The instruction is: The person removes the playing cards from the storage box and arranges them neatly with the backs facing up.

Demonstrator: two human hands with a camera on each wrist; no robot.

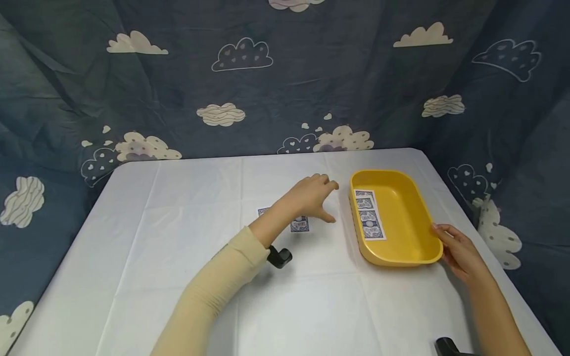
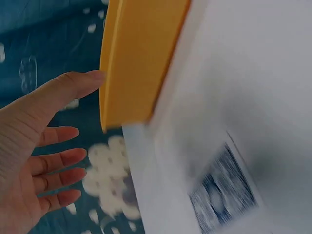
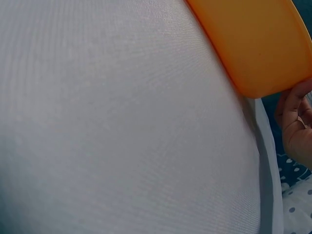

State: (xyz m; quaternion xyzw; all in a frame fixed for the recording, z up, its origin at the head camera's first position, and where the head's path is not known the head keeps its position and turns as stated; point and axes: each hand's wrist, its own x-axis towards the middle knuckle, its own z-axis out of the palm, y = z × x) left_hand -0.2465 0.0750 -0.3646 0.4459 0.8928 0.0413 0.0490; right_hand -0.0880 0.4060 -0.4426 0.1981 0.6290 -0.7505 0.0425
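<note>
My left hand (image 1: 311, 198) hovers over the white table with its fingers spread, holding nothing, left of a yellow plastic tray (image 1: 414, 212). Beneath that hand and forearm lie blue-backed playing cards; one card (image 1: 300, 224) shows mostly, another (image 1: 263, 211) is largely hidden by the arm. In the left wrist view a card (image 2: 224, 192) appears blurred below the tray's side wall. Several blue-backed cards (image 1: 372, 225) overlap in a column along the tray's left inner side. With thumb at the rim, my right hand (image 1: 460, 254) grips the tray's near right corner; its other fingers are partly hidden.
The white cloth-covered table (image 1: 178, 237) ends close to the right of the tray. A dark blue curtain (image 1: 187, 89) with cloud prints hangs behind and at both sides. A black wrist mount (image 1: 279, 257) sits below my left wrist.
</note>
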